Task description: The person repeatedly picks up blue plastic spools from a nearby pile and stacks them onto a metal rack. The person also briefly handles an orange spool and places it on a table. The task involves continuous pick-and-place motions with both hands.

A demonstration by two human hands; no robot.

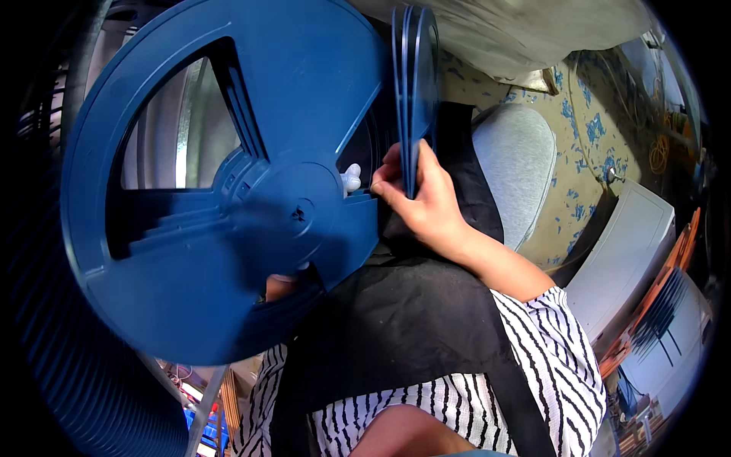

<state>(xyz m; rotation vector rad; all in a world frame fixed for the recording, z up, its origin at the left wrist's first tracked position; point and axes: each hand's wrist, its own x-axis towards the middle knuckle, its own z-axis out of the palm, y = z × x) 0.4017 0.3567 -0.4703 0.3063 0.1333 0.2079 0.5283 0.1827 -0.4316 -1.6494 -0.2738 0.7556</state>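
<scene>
A large blue plastic reel (304,91), with wide cut-out windows and a round hub, faces me at the left and covers much of my left arm. Through its right window show white-covered fingertips of my left hand (350,179), at the reel's inner edge. Skin of that arm is visible through the lower window. My right hand (426,194) pinches several thin blue reel discs (410,99) by their lower edge. They stand upright, edge-on, just right of the large reel. Most of my left hand's grip is hidden.
A long stack of reels (84,365) runs down the left side. At the right are a grey padded seat (518,160), a pale panel (620,251) and an orange-edged rack (647,297). Blue scraps litter the floor (567,167). A pale cloth sheet (525,34) hangs at the top.
</scene>
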